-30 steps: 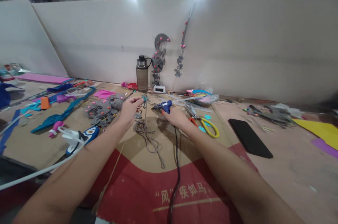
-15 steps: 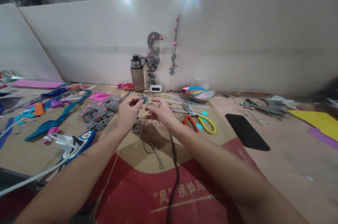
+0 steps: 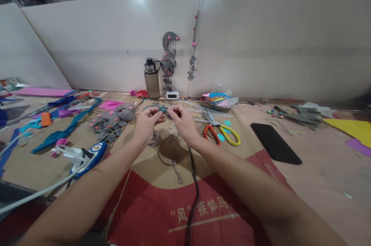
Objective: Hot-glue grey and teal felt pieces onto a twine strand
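Cardboard's right edge (image 3: pixel 248 132) runs between the right hand (image 3: pixel 185 123) and black phone (image 3: pixel 275 143).

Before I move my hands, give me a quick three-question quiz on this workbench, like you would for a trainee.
1. Multiple choice: what colour is the small piece at the fingertips of the left hand?
a) yellow
b) teal
c) red

2. True or false: the bottle lies on its side.

3. Fill in the blank: one handle loop of the scissors is red-orange, and the other is ____.

Key: 1. b; 2. false, it stands upright; 3. yellow.
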{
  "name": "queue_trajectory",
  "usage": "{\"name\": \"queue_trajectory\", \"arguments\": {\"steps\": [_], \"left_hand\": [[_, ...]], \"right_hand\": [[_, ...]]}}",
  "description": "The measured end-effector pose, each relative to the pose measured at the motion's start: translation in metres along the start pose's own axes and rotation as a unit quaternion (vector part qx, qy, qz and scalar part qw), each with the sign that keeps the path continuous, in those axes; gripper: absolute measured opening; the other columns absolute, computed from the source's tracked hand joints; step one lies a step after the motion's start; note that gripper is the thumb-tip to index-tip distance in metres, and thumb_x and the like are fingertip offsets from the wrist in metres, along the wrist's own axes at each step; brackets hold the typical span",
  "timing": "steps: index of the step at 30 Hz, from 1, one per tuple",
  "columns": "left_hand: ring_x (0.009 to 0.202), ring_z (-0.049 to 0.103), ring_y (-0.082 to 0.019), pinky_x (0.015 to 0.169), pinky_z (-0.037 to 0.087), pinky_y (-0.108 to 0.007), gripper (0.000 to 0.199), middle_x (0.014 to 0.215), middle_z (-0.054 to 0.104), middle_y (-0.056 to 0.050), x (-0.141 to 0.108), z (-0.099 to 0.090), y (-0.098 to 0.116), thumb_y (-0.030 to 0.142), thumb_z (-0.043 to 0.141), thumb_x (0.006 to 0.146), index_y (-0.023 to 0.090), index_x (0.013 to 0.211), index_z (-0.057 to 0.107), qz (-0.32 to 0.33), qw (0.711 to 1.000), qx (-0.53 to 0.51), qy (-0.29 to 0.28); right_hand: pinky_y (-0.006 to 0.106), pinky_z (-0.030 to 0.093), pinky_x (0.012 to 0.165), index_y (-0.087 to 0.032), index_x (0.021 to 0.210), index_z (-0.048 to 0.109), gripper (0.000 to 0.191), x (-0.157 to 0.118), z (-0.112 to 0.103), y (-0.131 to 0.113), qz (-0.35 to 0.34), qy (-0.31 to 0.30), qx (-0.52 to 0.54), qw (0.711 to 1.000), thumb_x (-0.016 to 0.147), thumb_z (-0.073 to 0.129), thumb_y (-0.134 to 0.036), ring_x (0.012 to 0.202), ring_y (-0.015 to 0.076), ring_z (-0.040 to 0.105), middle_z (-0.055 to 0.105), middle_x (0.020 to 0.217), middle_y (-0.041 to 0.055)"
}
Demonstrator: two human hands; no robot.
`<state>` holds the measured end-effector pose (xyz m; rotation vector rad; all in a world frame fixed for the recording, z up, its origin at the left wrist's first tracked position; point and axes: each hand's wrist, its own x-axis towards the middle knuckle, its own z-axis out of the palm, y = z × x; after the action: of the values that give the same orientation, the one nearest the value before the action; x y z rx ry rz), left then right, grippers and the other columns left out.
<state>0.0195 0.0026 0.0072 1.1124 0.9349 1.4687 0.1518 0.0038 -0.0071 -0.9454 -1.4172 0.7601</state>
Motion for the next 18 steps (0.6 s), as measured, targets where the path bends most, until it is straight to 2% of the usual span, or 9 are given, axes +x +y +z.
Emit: {"name": "queue_trajectory", "arguments": {"steps": [3, 8, 13, 16, 18], "left_hand": [[0.064, 0.06, -0.009, 0.066, 0.051, -0.025, 0.026, 0.073, 0.061, 0.0, -0.0015, 0.0006, -0.0007, 0.023, 0.078, 0.058, 0.014, 0.075, 0.059, -0.01, 1.0, -0.016, -0.025], [0.063, 0.06, -0.009, 0.059, 0.049, -0.022, 0.029, 0.074, 0.062, 0.001, -0.0021, 0.0006, -0.004, 0.02, 0.079, 0.056, 0.015, 0.075, 0.058, -0.038, 0.998, -0.022, -0.051], [0.068, 0.065, -0.012, 0.068, 0.053, -0.026, 0.032, 0.076, 0.065, 0.0, -0.0018, 0.0019, -0.0019, 0.017, 0.079, 0.055, 0.016, 0.079, 0.059, -0.052, 0.994, -0.06, -0.075], [0.074, 0.067, -0.017, 0.072, 0.053, -0.031, 0.026, 0.079, 0.069, -0.006, -0.0017, 0.0016, 0.0031, 0.029, 0.075, 0.063, 0.015, 0.079, 0.061, -0.081, 0.987, -0.087, -0.112], [0.073, 0.068, -0.019, 0.07, 0.054, -0.032, 0.029, 0.079, 0.07, -0.01, -0.0006, -0.0004, 0.0055, 0.04, 0.07, 0.068, 0.013, 0.078, 0.063, -0.111, 0.983, -0.092, -0.116]], "right_hand": [[0.025, 0.038, 0.065, -0.019, 0.082, 0.056, 0.019, 0.0, -0.0003, 0.0021, -0.005, 0.002, -0.009, 1.0, 0.083, 0.05, -0.037, 0.069, 0.0127, 0.047, 0.056, 0.077, 0.0001], [0.025, 0.039, 0.066, -0.02, 0.081, 0.056, 0.019, -0.0006, -0.0025, 0.003, -0.022, 0.008, -0.043, 0.999, 0.085, 0.049, -0.037, 0.071, 0.0139, 0.049, 0.057, 0.078, 0.0011], [0.027, 0.04, 0.071, -0.021, 0.084, 0.056, 0.017, -0.0012, -0.0053, 0.0028, -0.05, 0.008, -0.084, 0.995, 0.086, 0.048, -0.036, 0.076, 0.0151, 0.052, 0.059, 0.083, 0.0023], [0.028, 0.039, 0.072, -0.02, 0.085, 0.057, 0.016, -0.0012, -0.0073, 0.0017, -0.067, 0.014, -0.122, 0.99, 0.087, 0.048, -0.034, 0.077, 0.0157, 0.052, 0.06, 0.084, 0.0028], [0.028, 0.04, 0.073, -0.02, 0.086, 0.057, 0.015, -0.0015, -0.0083, 0.0011, -0.079, 0.008, -0.148, 0.986, 0.087, 0.048, -0.032, 0.078, 0.0163, 0.052, 0.06, 0.085, 0.0032]]}}
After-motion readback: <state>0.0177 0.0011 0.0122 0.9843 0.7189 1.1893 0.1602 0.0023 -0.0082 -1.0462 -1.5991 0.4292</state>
